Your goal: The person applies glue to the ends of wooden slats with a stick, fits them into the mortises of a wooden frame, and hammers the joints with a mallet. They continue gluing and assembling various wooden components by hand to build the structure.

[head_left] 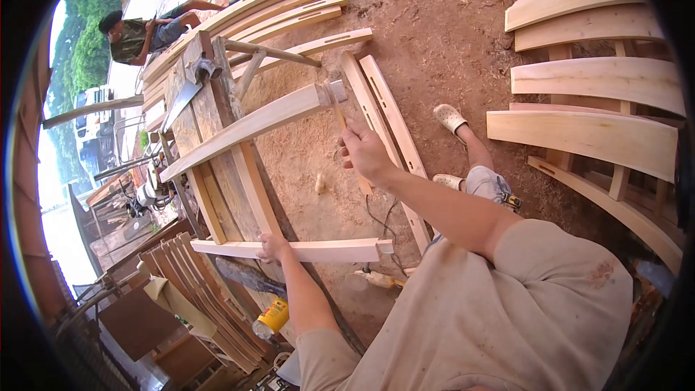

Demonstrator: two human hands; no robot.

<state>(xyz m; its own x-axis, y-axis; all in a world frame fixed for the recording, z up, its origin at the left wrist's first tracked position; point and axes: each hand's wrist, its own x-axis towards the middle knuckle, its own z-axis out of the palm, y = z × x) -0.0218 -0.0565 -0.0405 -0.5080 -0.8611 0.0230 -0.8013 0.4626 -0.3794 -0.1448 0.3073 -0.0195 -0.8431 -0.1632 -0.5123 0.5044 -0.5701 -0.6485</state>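
Observation:
My left hand (274, 247) is wrapped round a pale lower beam (329, 250), where an upright rail (253, 188) meets it. My right hand (362, 150) is closed round a thin wooden handle (365, 187), which reaches up to the right end of a curved upper beam (253, 124); what is fixed at its top is hard to make out. Rails join the two beams into a frame, resting across a rough plank bench (224, 206). An axe-like tool (207, 69) and a saw blade (181, 105) lie at the bench's far end.
Slotted boards (394, 119) lie on the dirt ground beyond my right hand. Curved slats (579, 137) are stacked at right, more beams (289, 11) at the top. A seated person (137, 36) is at upper left. A yellow container (274, 316) and a power tool (376, 279) are near my left arm.

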